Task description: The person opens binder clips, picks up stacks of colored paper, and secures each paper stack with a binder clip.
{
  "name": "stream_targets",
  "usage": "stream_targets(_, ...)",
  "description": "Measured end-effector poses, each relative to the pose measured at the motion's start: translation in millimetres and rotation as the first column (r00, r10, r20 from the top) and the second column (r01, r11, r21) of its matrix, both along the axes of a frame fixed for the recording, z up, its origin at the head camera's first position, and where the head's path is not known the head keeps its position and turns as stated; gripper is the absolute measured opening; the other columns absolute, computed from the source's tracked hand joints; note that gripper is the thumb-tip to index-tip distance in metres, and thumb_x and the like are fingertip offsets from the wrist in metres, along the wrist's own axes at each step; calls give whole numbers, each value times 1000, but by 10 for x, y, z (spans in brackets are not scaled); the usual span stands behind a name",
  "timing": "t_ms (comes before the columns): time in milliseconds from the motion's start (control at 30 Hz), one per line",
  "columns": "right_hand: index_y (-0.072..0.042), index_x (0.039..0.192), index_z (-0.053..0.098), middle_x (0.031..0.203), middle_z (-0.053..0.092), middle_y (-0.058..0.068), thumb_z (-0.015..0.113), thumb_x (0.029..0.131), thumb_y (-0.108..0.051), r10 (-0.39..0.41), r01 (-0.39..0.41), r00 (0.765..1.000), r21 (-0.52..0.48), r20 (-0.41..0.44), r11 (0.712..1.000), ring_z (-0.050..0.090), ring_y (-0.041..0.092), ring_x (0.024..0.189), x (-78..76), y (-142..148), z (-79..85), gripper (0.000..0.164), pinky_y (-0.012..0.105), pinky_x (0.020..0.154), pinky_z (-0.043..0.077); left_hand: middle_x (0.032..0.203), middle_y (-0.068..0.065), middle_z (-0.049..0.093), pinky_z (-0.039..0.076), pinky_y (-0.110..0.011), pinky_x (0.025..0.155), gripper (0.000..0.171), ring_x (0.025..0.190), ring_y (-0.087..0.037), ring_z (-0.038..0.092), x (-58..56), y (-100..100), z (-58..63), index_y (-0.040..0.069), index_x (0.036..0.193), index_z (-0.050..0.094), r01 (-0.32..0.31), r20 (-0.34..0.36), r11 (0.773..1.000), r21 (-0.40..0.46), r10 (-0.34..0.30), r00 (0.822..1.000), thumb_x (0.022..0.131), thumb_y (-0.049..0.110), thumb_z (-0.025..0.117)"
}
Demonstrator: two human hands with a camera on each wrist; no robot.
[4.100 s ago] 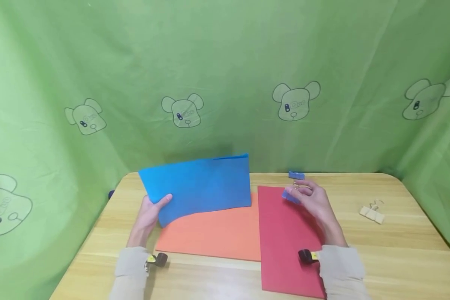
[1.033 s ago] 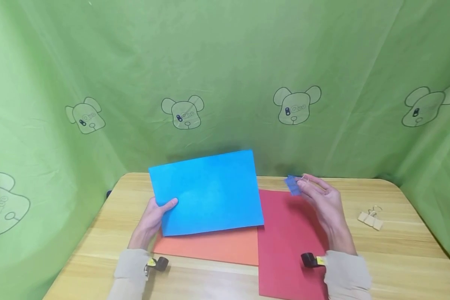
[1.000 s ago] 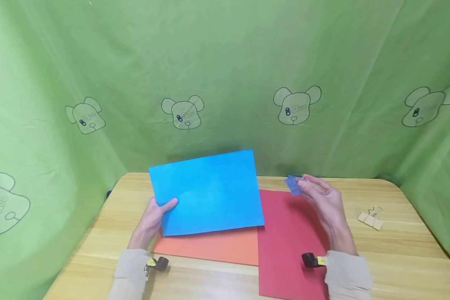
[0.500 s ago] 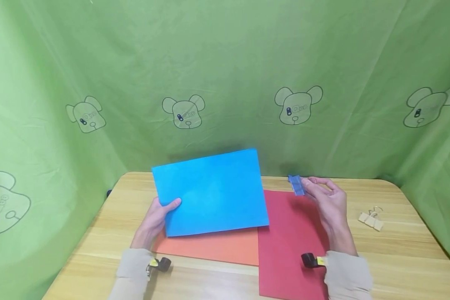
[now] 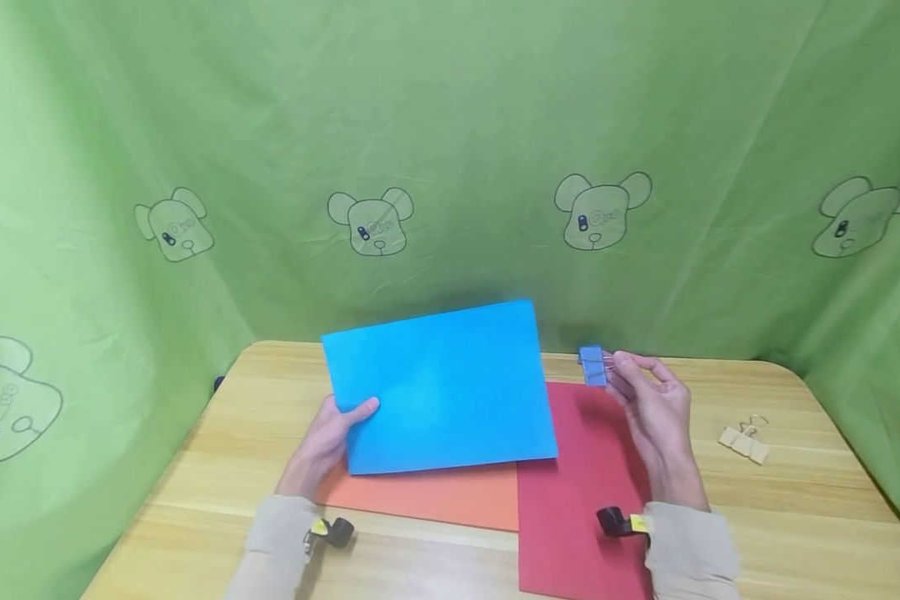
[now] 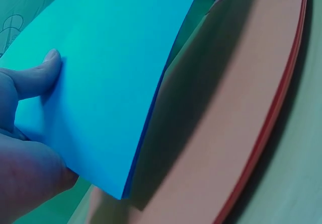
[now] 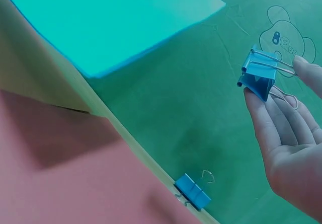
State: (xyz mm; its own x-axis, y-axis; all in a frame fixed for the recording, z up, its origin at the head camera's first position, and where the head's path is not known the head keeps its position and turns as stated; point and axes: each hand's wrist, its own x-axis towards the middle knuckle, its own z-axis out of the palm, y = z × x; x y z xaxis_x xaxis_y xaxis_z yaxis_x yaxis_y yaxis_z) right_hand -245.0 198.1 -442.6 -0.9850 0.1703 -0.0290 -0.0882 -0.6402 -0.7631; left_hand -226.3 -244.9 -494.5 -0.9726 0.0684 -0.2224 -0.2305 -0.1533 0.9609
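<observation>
My left hand [image 5: 332,435] grips a stack of blue paper [image 5: 442,392] by its left edge, thumb across the front face. The stack is held up, tilted, above an orange stack [image 5: 435,498]. Between thumb and fingers, my right hand [image 5: 656,408] holds a blue binder clip [image 7: 260,73] by its wire handles. The clip's mouth faces the blue paper, a gap apart from its right edge. Under the right forearm lies a red paper stack [image 5: 581,500], beside the orange one. The left fingers behind the paper are hidden.
A second blue binder clip [image 7: 192,191] sits at the table's back edge, mostly hidden behind the held clip in the head view. A cream binder clip [image 5: 745,442] lies at the right on the wooden table [image 5: 817,517]. A green curtain [image 5: 465,150] hangs close behind.
The blue paper, bent and lower-edged against the orange stack earlier, now shows flat and has shifted right. The right hand has turned the binder clip so its mouth points left, with handles gripped.
</observation>
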Motion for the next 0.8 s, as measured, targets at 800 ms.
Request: stream_targets(800, -6, 90, 75, 89, 77, 5, 70, 98, -5, 82, -83, 996, 60, 21, 995, 75, 13, 75, -25, -202, -56, 10, 28, 73, 61, 135, -14, 62, 44, -49, 110, 52, 126, -30, 60, -15, 79, -12, 5, 142, 48, 18, 6, 998, 60, -19, 1000, 96, 13, 72)
